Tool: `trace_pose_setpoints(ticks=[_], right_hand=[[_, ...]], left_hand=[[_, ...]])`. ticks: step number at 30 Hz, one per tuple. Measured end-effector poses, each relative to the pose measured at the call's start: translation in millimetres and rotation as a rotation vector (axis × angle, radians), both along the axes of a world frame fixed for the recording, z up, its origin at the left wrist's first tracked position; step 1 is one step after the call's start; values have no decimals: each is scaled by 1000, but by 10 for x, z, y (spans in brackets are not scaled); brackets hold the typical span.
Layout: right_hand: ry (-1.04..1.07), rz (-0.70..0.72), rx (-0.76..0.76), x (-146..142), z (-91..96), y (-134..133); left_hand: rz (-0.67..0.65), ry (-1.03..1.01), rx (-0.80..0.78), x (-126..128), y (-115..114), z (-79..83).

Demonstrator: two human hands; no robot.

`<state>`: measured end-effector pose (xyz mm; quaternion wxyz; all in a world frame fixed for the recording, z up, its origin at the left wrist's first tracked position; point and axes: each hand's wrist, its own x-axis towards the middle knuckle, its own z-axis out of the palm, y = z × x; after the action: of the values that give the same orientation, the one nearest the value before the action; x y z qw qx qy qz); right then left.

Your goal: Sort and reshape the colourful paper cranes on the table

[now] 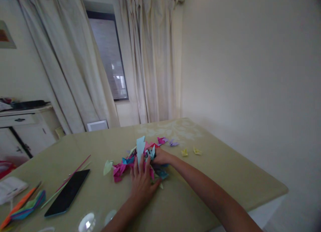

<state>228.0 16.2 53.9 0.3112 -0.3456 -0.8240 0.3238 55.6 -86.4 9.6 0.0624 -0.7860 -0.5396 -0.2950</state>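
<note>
A heap of folded paper pieces (120,170) in magenta, blue, green and pale blue lies mid-table. My left hand (141,182) rests on the near side of the heap, fingers stretched out over the papers and thumb spread to the right. Just beyond its fingertips, a pale blue folded paper (140,147) stands upright. From the right, my right hand (160,156) reaches into the heap; papers hide its fingers, so whether it grips anything does not show. A light green folded paper (108,167) sits at the heap's left edge.
Small yellow paper pieces (184,152), a purple one (173,143) and a magenta one (162,140) lie behind my right forearm. To the left are a dark phone (67,193), thin sticks (75,171) and a white object (12,189). A wall (250,91) borders the table's right side.
</note>
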Motion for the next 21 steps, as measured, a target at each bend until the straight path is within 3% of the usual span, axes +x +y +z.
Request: trace_pose_setpoints(ticks=[5, 9, 12, 16, 18, 21], right_hand=[[104, -69, -71, 177, -74, -123], [222, -177, -83, 380, -164, -253], [210, -313, -51, 539, -129, -314], [66, -565, 159, 821, 34, -370], [-84, -754, 243, 1000, 87, -404], [-314, -1162, 155, 1240, 66, -448]], left_hand=[[-49, -72, -12, 217, 335, 109], [-102, -134, -42, 175, 482, 107], [-68, -275, -25, 91, 518, 87], [-11, -430, 48, -48, 552, 59], [-7, -467, 79, -128, 576, 57], [21, -523, 86, -251, 610, 90]])
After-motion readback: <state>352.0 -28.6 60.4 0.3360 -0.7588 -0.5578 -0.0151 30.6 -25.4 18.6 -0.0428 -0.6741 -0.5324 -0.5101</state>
